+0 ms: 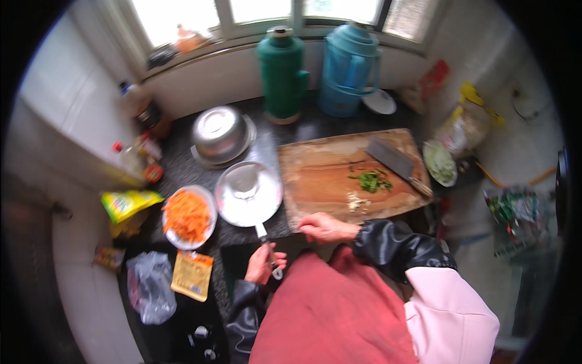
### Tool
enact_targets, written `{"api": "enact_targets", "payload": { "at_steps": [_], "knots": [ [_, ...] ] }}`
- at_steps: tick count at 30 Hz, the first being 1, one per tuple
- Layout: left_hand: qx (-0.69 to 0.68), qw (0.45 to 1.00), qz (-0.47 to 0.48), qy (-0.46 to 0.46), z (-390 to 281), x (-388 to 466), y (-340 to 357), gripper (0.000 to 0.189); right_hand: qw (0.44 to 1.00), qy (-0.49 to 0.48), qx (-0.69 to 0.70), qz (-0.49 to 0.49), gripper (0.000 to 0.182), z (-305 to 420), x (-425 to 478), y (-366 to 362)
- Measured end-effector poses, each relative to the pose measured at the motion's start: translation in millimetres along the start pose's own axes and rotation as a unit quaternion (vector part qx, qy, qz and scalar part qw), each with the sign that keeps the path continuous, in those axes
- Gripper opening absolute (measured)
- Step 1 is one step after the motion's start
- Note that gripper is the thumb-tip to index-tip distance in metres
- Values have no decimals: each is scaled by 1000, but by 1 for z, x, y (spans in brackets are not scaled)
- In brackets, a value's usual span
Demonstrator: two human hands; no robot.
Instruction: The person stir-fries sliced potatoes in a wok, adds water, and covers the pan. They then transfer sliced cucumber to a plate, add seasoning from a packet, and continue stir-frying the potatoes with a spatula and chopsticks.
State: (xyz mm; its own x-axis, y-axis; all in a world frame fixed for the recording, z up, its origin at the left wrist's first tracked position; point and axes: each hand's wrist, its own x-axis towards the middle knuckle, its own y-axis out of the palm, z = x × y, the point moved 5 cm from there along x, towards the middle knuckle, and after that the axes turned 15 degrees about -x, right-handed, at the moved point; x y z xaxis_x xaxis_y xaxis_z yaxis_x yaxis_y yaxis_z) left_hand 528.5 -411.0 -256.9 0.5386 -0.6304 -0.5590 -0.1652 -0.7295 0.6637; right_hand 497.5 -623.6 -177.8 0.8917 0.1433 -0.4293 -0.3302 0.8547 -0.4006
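My left hand (266, 264) is closed around the handle of a metal ladle (260, 232). The ladle's bowl lies over a white plate (268, 204) left of the wooden cutting board (313, 177). At the board's near edge is my right hand (325, 227), its fingers curled; whether it holds anything small cannot be seen. Chopped green onion (373, 180) and minced garlic (356, 201) lie on the board, with a cleaver (391, 157) at its right side. A bowl of shredded carrot (186, 216) stands to the left.
An upturned metal bowl (220, 132), a green thermos (282, 73) and a blue thermos (348, 68) stand behind. A dish of sliced pale green vegetable (440, 164) is right of the board. Seasoning packets (192, 274), a plastic bag (152, 286) and bottles (132, 157) are at left.
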Motion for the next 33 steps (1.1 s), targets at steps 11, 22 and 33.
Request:
{"api": "enact_targets", "payload": {
  "at_steps": [11,22,33],
  "knots": [
    [63,998,-24,2,-8,1,4,45,995,56,54,-69,31,-19,-42,-4],
    [82,994,-61,39,-9,5,4,43,873,151,260,-384,21,-117,-148,-64],
    [153,970,-71,173,-48,-20,44,34,579,242,433,-647,41,-334,-294,-164]
  ]
}}
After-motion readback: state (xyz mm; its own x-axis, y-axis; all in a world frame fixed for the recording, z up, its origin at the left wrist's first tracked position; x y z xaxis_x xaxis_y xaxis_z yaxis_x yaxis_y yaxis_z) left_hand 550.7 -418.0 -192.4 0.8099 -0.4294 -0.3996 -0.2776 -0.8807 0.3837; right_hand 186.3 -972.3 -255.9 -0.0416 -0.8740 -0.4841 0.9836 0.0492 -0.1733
